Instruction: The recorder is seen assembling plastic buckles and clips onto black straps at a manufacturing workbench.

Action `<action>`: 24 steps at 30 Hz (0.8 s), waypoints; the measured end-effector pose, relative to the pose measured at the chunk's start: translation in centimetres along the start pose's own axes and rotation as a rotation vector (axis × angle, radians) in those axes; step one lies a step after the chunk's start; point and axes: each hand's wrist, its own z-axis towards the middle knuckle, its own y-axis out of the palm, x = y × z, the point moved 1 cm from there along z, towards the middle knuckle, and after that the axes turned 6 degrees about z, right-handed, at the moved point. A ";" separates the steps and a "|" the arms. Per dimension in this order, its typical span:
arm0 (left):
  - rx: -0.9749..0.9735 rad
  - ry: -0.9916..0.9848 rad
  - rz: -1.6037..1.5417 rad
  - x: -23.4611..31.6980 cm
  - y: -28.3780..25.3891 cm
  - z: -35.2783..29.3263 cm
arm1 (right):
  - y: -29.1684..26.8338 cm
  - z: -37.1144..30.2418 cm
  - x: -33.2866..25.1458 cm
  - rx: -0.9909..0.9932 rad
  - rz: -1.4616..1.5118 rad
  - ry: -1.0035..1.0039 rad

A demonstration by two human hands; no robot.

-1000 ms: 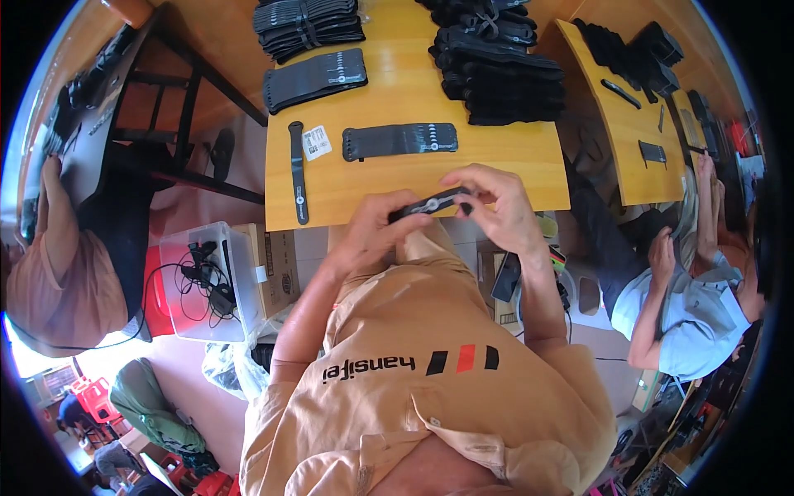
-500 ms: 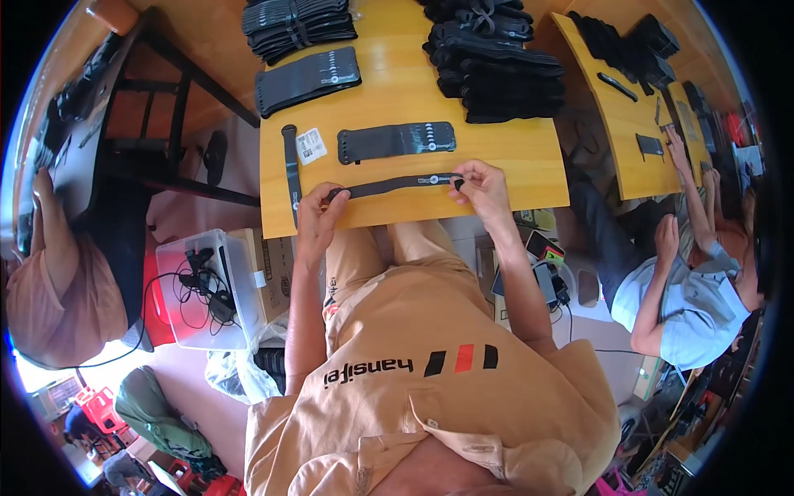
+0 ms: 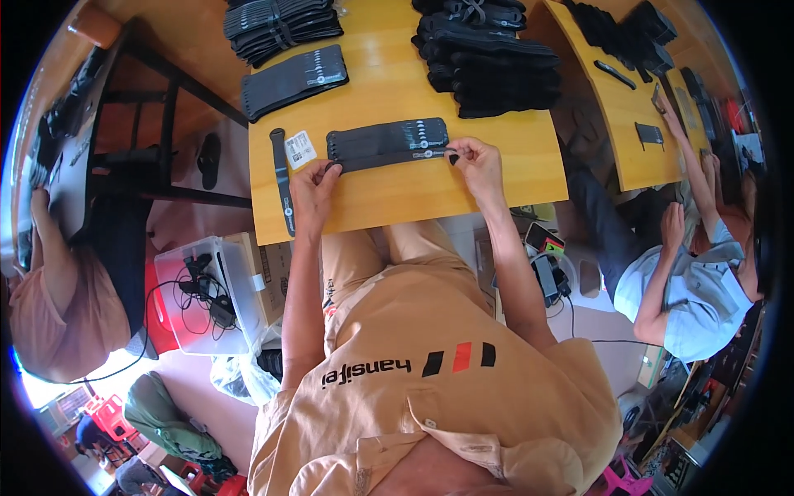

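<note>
A long black strap (image 3: pixel 389 157) lies stretched across the wooden table (image 3: pixel 413 198), against the near edge of a flat row of similar black straps (image 3: pixel 387 136). My left hand (image 3: pixel 313 186) pinches its left end and my right hand (image 3: pixel 475 165) pinches its right end. A single black strap (image 3: pixel 281 180) lies lengthwise at the table's left edge, with a small white label card (image 3: pixel 299 149) beside it.
Stacks of black straps (image 3: pixel 294 78) and black folded pieces (image 3: pixel 496 62) fill the far half of the table. A clear plastic bin (image 3: pixel 203 298) with cables stands on the floor at left. Another person (image 3: pixel 686 273) sits at right by a second wooden table (image 3: pixel 616 91).
My hands moved away from my body and spread apart, pulling the strap out straight and laying it on the table next to the row.
</note>
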 end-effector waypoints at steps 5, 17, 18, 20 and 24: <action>0.052 -0.005 0.128 0.4 0.4 0.5 | 0.2 0.6 0.4 -0.016 -0.091 0.010; 0.113 0.019 0.092 0.3 1.1 0.8 | 0.3 0.9 1.2 0.047 0.003 0.020; 0.113 0.017 0.093 0.3 1.1 0.8 | 0.5 0.9 1.1 0.047 0.003 0.022; 0.088 -0.028 0.102 0.1 1.1 0.9 | 0.8 0.8 0.9 0.096 -0.037 0.002; 0.102 0.005 0.137 -0.3 1.4 1.0 | 1.0 0.8 1.2 0.173 -0.033 -0.041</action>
